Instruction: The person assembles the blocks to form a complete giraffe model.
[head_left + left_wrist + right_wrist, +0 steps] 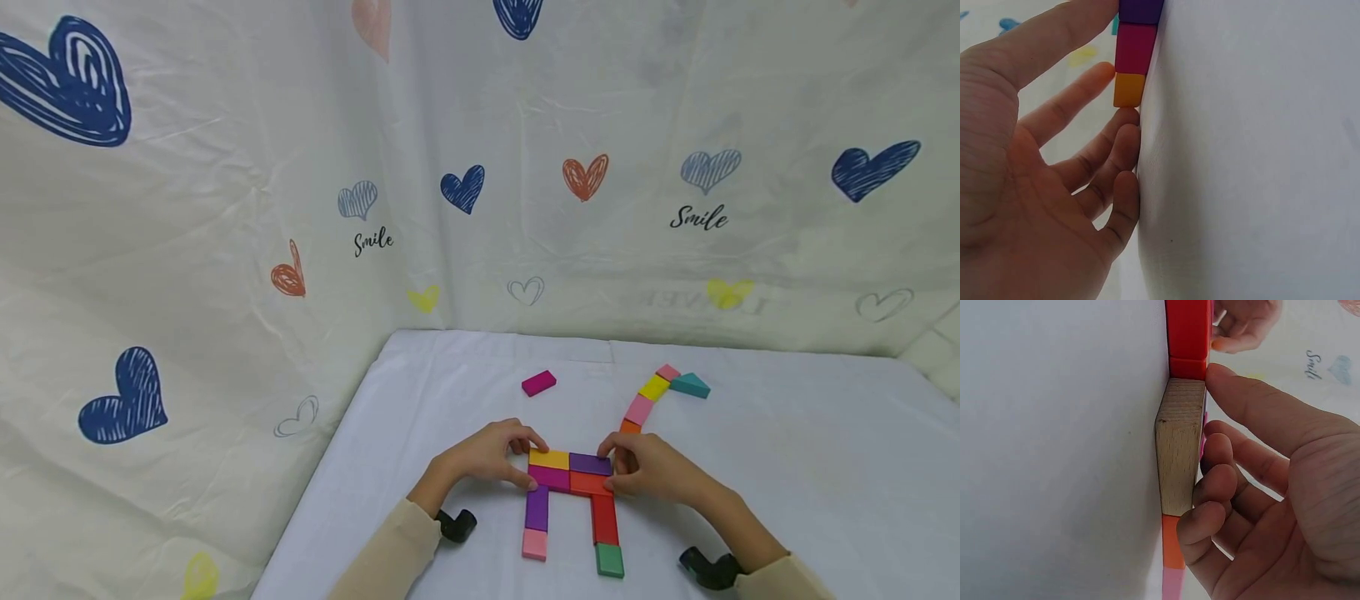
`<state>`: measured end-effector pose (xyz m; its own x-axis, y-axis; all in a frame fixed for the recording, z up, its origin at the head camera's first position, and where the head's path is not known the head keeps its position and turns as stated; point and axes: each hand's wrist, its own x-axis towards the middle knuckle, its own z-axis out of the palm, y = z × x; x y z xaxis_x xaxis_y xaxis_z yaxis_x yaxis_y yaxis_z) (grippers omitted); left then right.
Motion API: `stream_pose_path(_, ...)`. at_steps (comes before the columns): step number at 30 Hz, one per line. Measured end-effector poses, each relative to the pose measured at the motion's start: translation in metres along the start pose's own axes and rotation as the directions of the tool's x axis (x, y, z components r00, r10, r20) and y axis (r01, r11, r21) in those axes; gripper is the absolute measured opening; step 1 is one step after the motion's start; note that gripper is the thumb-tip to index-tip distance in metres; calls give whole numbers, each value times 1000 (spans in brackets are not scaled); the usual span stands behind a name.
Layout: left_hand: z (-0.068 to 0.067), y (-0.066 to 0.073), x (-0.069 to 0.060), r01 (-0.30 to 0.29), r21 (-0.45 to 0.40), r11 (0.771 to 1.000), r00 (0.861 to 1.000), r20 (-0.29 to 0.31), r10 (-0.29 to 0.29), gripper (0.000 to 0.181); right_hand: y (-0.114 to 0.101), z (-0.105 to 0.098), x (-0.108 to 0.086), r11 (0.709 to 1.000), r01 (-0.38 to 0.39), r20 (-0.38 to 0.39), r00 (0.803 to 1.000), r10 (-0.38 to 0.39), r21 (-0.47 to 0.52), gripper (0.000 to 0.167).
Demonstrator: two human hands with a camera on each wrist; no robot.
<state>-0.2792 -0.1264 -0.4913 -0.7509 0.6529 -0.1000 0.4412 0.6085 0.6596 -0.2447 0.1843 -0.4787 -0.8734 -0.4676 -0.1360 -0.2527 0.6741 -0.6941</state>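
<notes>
Flat coloured wooden blocks lie joined in an animal-like figure on the white cloth. My left hand (495, 452) is at the figure's left end, with index fingertip by the yellow block (550, 459) and thumb by the magenta block (550, 477). At the other end, my right hand (652, 468) touches near the dark purple block (590, 463) and the orange-red block (588, 483). In the right wrist view, a block's bare wood side (1179, 462) lies beside its fingers; the hand mostly hides this block in the head view.
Below the body stand two legs: a purple block (536, 507) with a pink one, and a red block (604, 520) with a green one. A curved row with a pink block (639, 409) leads to a teal triangle (690, 385). One magenta block (539, 383) lies apart.
</notes>
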Motion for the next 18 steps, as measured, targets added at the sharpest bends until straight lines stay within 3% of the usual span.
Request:
stream_pose_path(9, -5, -2, 1, -3, -19, 1000, 1000, -17, 2, 43, -5, 1, 0, 1000, -22, -7, 1000, 22, -13, 40)
stream_pose_path(14, -13, -6, 5, 20, -22, 1000, 990, -142, -23, 38, -6, 1, -1, 1000, -15, -8, 1000, 15, -14, 39)
stream_pose_path(18, -20, -9, 12, 68, -60, 996, 954, -287, -82, 36, -5, 1, -2, 1000, -13, -4, 1000, 13, -7, 39)
